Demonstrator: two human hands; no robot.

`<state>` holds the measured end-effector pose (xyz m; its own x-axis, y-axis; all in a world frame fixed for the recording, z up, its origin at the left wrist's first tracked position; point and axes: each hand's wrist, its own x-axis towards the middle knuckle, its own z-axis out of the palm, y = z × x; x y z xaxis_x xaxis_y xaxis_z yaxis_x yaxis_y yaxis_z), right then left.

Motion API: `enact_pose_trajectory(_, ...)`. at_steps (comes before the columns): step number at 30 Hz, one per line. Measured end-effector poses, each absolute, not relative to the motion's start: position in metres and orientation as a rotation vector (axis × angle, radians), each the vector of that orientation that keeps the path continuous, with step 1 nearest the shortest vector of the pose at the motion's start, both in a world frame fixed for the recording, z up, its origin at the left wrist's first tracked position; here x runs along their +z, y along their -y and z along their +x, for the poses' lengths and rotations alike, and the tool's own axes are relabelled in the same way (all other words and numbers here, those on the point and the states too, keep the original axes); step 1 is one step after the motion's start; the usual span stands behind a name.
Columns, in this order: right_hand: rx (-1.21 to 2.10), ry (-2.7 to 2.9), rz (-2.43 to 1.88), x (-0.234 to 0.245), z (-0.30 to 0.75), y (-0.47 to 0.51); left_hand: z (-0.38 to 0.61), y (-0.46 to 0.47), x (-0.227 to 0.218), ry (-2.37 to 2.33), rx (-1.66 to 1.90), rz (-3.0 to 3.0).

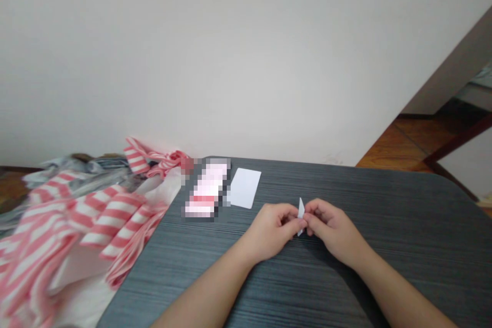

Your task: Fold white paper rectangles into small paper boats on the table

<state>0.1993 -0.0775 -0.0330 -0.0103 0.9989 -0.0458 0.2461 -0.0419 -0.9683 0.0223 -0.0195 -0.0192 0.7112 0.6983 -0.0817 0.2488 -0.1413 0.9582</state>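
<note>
Over the dark table, a small piece of white paper (301,208) stands on edge, narrow and pointed at the top, apparently folded. My left hand (273,229) pinches it from the left side with thumb and fingers. From the right, my right hand (329,226) grips it too, its fingertips meeting those of the left. Fingers cover the paper's middle, so how it is folded cannot be made out. A flat white rectangular sheet or card (245,188) with rounded corners lies beyond my left hand, touched by neither hand.
A pixelated oblong object (208,189) lies left of the white card. The dark wood-grain table (415,225) has its back edge near a pale wall (246,61). Red-and-white striped cloth (111,215) is heaped beyond the table's left edge. Wooden floor (400,141) shows at the right.
</note>
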Motion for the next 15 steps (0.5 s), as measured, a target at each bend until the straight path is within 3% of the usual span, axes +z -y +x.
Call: enact_pose_trajectory(15, 1.069, 1.446, -1.417, -0.0296, 0.1995, 0.0781, 0.0225, 0.0197, -0.0154, -0.764, 0.447, 1.718)
